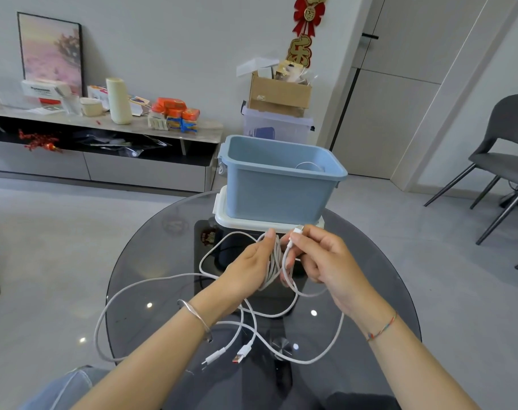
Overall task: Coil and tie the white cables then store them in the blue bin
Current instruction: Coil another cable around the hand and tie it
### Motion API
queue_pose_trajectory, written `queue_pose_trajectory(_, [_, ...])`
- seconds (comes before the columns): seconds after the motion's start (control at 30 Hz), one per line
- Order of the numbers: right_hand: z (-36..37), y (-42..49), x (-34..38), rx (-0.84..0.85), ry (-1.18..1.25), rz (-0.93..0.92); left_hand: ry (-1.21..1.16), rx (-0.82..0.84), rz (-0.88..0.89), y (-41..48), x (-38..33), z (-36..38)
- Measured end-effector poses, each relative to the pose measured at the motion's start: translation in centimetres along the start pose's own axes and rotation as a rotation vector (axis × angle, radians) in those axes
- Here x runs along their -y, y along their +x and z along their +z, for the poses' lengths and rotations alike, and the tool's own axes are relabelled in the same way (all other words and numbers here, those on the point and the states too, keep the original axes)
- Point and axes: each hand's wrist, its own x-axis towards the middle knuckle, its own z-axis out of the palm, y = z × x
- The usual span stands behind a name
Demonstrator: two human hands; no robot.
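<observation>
My left hand [247, 266] holds a bundle of white cable loops [274, 264] wound around its fingers, just in front of the blue bin [277, 184]. My right hand [320, 257] pinches the same cable near its white plug end [297, 230], right beside the coil. Loose white cable [151, 284] trails in wide loops over the glass table, and two plug ends [242, 354] lie near the front edge. The bin is open and stands on its white lid [222, 214]. A coiled white cable [309, 166] is partly visible inside it.
The round dark glass table [151, 247] carries the bin. Behind it are a low cabinet [104, 161] cluttered with boxes and a clear crate with a cardboard box [277, 93] on top. A grey chair [506, 155] stands at the right.
</observation>
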Motion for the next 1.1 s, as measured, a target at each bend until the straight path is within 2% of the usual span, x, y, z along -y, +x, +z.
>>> queue_pose_trajectory(0.1, [-0.3, 0.3, -0.6, -0.019, -0.058, 0.030, -0.051, 0.037, -0.055, -0.1, -0.2, -0.1])
queue_pose_trajectory(0.2, [-0.4, 0.1, -0.5, -0.006, -0.025, 0.016, -0.331, 0.116, -0.135, -0.2, -0.6, 0.0])
queue_pose_trajectory(0.3, [-0.2, -0.2, -0.1, 0.006, 0.024, -0.020, -0.436, 0.188, -0.156, -0.3, -0.9, 0.2])
queue_pose_trajectory(0.43, [-0.5, 0.0, -0.2, -0.053, -0.005, -0.028, -0.469, 0.287, -0.126, -0.2, -0.8, -0.2])
queue_pose_trajectory(0.57, [-0.8, 0.5, -1.3, -0.098, -0.146, -0.041, -0.367, 0.336, -0.106, -0.4, -1.0, -0.2])
queue_pose_trajectory(0.8, [-1.3, 0.9, -2.1, -0.182, -0.078, -0.036, -0.401, 0.421, -0.122, -0.6, -1.2, -0.4])
queue_pose_trajectory(0.9, [-1.1, 1.0, -2.8, -0.240, -0.255, -0.124, -0.458, 0.495, -0.122, -0.8, -1.6, -0.4])
queue_pose_trajectory(0.97, [-0.9, 0.9, -3.1, -0.168, -0.309, -0.146, -0.494, 0.537, -0.114, -0.9, -1.7, -0.3])
queue_pose_trajectory(1.03, [-0.7, 0.7, -3.3, -0.080, -0.247, -0.109, -0.518, 0.581, -0.112, -1.0, -1.7, -0.4])
queue_pose_trajectory(1.1, [-0.4, 0.5, -3.3, -0.065, -0.221, -0.125, -0.550, 0.620, -0.120, -1.0, -1.7, -0.4])
